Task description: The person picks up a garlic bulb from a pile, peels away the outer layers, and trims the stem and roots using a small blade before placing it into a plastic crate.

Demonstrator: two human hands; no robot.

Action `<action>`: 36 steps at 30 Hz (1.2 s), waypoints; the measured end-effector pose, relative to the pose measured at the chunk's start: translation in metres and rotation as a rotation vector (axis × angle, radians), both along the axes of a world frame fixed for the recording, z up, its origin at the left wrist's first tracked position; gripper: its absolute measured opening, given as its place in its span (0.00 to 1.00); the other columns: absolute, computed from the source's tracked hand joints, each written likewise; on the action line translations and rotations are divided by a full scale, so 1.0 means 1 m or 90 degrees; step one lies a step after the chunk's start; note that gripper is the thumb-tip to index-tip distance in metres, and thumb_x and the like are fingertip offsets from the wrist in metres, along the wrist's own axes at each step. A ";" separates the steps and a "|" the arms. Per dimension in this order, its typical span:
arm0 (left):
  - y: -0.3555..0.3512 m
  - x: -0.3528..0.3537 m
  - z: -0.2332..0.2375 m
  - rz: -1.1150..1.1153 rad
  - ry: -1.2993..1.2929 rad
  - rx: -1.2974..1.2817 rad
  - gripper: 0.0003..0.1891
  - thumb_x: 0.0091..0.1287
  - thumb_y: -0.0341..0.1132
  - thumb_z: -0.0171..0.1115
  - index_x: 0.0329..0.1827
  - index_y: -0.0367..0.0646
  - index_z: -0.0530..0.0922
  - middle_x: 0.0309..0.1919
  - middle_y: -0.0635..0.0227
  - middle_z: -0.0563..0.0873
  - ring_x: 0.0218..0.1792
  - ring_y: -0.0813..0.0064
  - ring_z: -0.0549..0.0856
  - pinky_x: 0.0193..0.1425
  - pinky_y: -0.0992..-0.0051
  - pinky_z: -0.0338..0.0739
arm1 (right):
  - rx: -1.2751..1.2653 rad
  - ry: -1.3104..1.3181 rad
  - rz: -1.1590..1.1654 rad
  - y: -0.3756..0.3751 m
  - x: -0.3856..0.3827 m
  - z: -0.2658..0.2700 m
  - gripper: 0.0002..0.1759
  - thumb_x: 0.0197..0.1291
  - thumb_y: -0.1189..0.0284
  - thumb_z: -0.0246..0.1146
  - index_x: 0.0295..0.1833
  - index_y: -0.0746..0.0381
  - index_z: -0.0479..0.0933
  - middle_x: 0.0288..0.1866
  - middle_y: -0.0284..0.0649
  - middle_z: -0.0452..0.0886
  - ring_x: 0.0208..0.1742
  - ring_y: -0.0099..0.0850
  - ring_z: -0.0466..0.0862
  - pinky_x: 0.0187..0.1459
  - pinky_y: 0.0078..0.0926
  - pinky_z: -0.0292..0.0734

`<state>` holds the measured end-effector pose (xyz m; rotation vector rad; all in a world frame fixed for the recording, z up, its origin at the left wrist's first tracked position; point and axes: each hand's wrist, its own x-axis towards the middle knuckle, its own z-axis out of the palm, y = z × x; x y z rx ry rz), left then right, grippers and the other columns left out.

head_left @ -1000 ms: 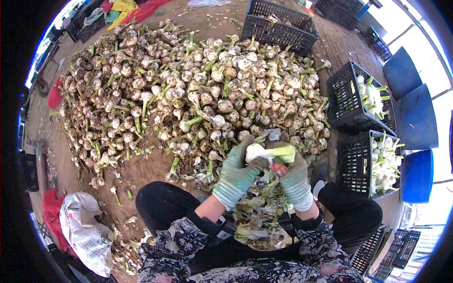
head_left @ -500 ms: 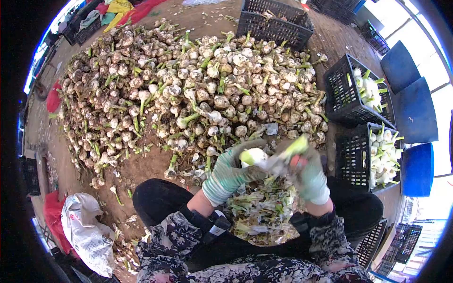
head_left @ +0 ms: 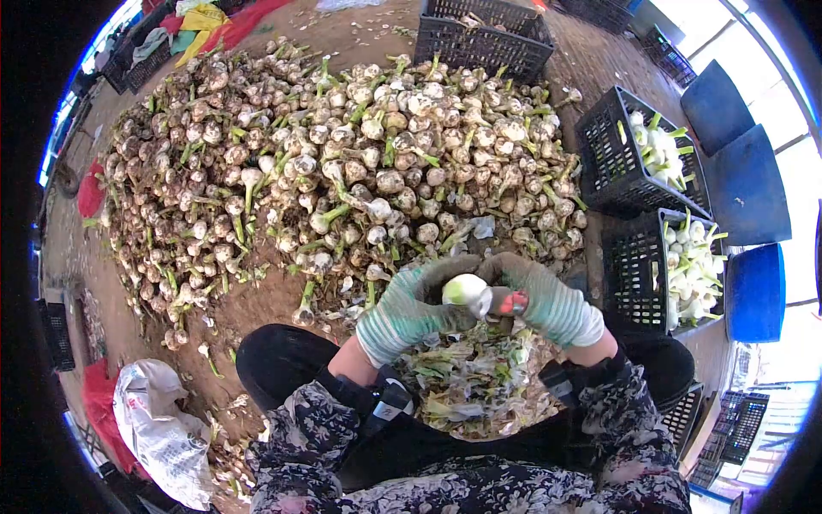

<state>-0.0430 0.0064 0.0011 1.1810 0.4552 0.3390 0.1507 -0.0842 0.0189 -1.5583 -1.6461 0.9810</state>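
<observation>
Both my hands wear grey-green striped work gloves and meet in front of my lap. Held in my left hand (head_left: 421, 307) is a garlic bulb (head_left: 465, 289), its peeled white and pale green side showing. My right hand (head_left: 538, 298) presses close against the bulb and grips a small tool with a red handle (head_left: 514, 302); its working end is hidden between the gloves. Loose papery skin hangs by the bulb's right side. Below the hands lies a heap of garlic peelings (head_left: 467, 377) between my knees.
A wide pile of unpeeled garlic (head_left: 342, 163) spreads ahead. To the right stand two black crates (head_left: 634, 272) holding cleaned white garlic (head_left: 693, 274), beside blue bins (head_left: 755, 295). Another black crate (head_left: 484, 51) is behind the pile. A white sack (head_left: 158, 428) lies at left.
The green stalk piece and loose skin at my right hand are gone from view. My right hand has closed in on the bulb, and the camera view has shifted slightly.
</observation>
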 end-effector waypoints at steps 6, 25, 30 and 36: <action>-0.005 0.002 -0.002 0.033 -0.012 -0.123 0.30 0.51 0.28 0.68 0.58 0.37 0.69 0.46 0.68 0.80 0.44 0.79 0.79 0.50 0.78 0.74 | -0.238 0.174 -0.109 -0.001 -0.006 0.033 0.18 0.56 0.70 0.60 0.51 0.66 0.73 0.40 0.37 0.80 0.39 0.25 0.80 0.42 0.22 0.74; -0.008 0.007 -0.004 0.020 0.004 -0.133 0.36 0.54 0.25 0.65 0.67 0.41 0.58 0.57 0.67 0.72 0.52 0.79 0.74 0.55 0.79 0.70 | -0.002 0.016 -0.214 -0.014 -0.030 0.007 0.15 0.50 0.76 0.63 0.46 0.63 0.73 0.39 0.41 0.79 0.37 0.29 0.79 0.38 0.24 0.73; -0.013 0.022 -0.073 0.283 -0.083 0.152 0.30 0.63 0.37 0.57 0.66 0.39 0.58 0.63 0.63 0.66 0.60 0.75 0.67 0.60 0.77 0.65 | 0.084 -0.202 -0.235 -0.008 -0.078 0.015 0.11 0.48 0.78 0.60 0.39 0.61 0.72 0.32 0.47 0.77 0.36 0.41 0.79 0.38 0.28 0.73; -0.012 0.003 -0.025 0.265 -0.136 -0.252 0.27 0.57 0.30 0.51 0.63 0.38 0.64 0.54 0.67 0.72 0.56 0.73 0.70 0.58 0.76 0.67 | -0.085 0.064 -0.408 0.018 -0.045 -0.039 0.09 0.53 0.77 0.60 0.40 0.66 0.74 0.33 0.46 0.78 0.35 0.33 0.79 0.39 0.26 0.73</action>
